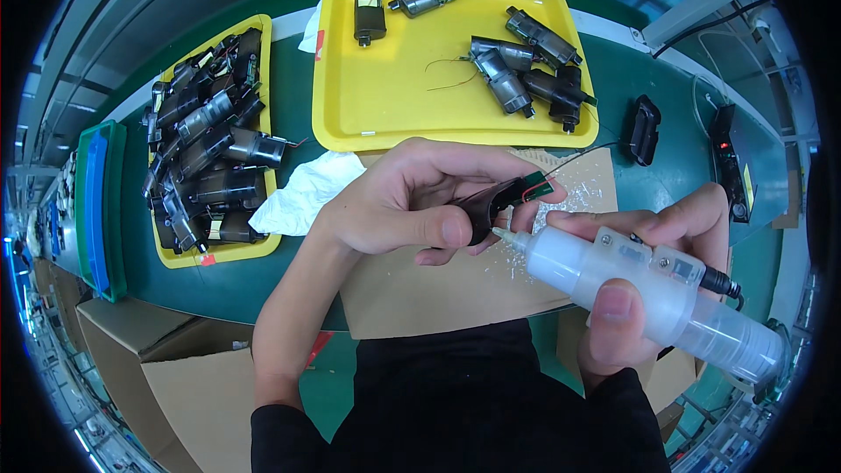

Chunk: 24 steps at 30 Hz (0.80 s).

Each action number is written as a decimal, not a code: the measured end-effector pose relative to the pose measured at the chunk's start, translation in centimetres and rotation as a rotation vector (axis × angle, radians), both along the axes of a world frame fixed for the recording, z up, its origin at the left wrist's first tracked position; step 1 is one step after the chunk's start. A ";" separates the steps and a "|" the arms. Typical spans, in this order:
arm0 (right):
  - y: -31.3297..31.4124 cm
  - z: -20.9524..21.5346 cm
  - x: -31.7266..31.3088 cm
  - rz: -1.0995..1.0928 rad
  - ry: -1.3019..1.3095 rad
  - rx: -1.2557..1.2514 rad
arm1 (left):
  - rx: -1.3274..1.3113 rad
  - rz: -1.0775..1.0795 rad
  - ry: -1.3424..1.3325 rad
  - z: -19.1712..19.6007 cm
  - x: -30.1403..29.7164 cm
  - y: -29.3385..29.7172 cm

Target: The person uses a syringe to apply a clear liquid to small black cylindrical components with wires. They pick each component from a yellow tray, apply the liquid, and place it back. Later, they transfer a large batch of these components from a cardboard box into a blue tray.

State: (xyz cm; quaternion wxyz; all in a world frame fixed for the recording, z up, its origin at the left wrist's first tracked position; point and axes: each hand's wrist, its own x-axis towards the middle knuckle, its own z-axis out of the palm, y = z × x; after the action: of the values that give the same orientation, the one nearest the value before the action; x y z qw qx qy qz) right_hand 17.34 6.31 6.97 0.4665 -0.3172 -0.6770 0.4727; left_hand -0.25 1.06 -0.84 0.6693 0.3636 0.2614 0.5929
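My left hand (385,201) is closed round a dark brown motor-like housing (478,208), its open hollow side toward me. A small green circuit board (531,186) with a red wire sticks out of the housing's right end. From the right, my right hand (696,221) grips a translucent white glue dispenser (635,285), thumb on the near side and fingers on the far side. The dispenser's tapered nozzle points left, its tip at the housing's lower edge; whether they touch I cannot tell. A black cable plugs into the dispenser's right side.
Under my hands lies a cardboard sheet (385,298) strewn with whitish bits. A yellow tray (403,96) behind it holds several similar units; a fuller yellow tray (265,61) stands left. A white cloth (307,193), a black part (644,130), a black device (729,162) and a cardboard box (206,394) surround it.
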 end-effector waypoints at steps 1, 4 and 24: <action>0.0 0.2 0.1 0.007 -0.004 -0.012 | 0.001 -0.006 0.010 0.0 0.0 0.1; -0.1 0.2 0.6 0.042 -0.021 0.003 | 0.005 0.004 -0.024 0.5 0.3 0.2; 1.4 3.7 3.4 0.506 -0.373 0.081 | 0.019 0.004 -0.048 1.3 0.4 0.1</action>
State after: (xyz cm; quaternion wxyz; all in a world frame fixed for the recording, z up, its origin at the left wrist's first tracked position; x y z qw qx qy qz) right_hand 20.77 7.71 10.68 0.2142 -0.2013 -0.8264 0.4802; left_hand 0.16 1.16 0.45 0.6706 0.3551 0.2402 0.6054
